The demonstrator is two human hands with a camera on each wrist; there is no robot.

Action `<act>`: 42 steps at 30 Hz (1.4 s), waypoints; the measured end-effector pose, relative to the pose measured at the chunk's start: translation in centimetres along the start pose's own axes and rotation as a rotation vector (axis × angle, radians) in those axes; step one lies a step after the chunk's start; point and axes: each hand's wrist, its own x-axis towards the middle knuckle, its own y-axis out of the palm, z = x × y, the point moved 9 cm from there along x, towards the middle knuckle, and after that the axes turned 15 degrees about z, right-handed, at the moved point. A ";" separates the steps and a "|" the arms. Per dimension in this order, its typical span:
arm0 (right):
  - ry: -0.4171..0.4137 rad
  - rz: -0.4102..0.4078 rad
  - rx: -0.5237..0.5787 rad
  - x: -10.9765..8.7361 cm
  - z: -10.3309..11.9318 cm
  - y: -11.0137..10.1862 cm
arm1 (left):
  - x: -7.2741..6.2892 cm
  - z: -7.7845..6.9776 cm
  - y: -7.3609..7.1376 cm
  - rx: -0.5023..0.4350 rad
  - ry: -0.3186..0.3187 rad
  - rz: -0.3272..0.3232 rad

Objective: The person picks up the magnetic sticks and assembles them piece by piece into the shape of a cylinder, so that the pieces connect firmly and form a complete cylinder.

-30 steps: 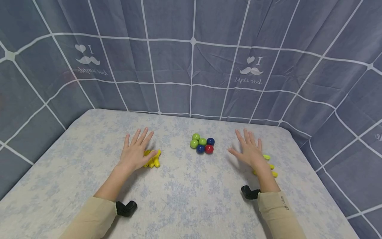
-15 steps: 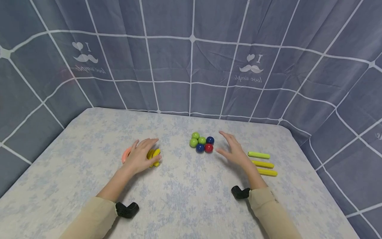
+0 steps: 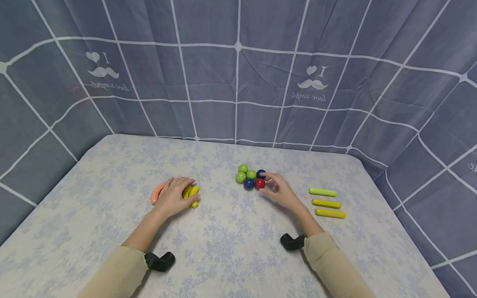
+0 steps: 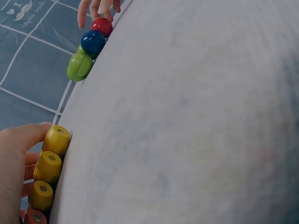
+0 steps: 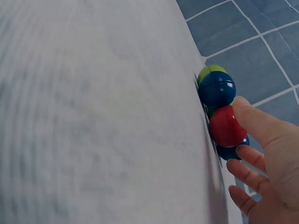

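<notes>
My left hand (image 3: pixel 173 196) curls over a cluster of yellow toy bananas (image 3: pixel 194 191), its thumb along the rightmost one. In the left wrist view the thumb touches the end banana (image 4: pixel 57 139) and the fingers lie behind the row. A salmon-pink curved piece (image 3: pixel 155 194) shows left of that hand. My right hand (image 3: pixel 282 195) is at the red ball (image 3: pixel 259 183), thumb and fingers parted around its right side. In the right wrist view the thumb tip overlaps the edge of the red ball (image 5: pixel 227 126); whether the fingers touch it, I cannot tell.
Two dark blue balls, one in front (image 3: pixel 249 184), and several green balls (image 3: pixel 240 177) cluster against the red one. Right of the right hand lie two yellow sticks (image 3: pixel 326 203) and a lime stick (image 3: pixel 322 192). A grey checked curtain (image 3: pixel 212 78) hangs behind the table.
My right hand has moved left from beside the sticks to the red ball, its fingers drawing in, uncovering the sticks. My left hand has gone from spread to curled over the bananas, revealing the pink piece.
</notes>
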 end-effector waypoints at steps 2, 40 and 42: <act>0.018 0.008 -0.013 0.1 -0.1 0.2 | 0.0 0.0 0.0 0.000 -0.003 0.006; 0.135 -0.023 -0.034 0.2 -0.9 0.5 | 0.6 -1.7 0.3 -0.082 0.096 0.037; 0.149 -0.021 -0.030 0.2 -1.0 0.5 | 0.7 -1.6 0.4 -0.091 0.082 0.028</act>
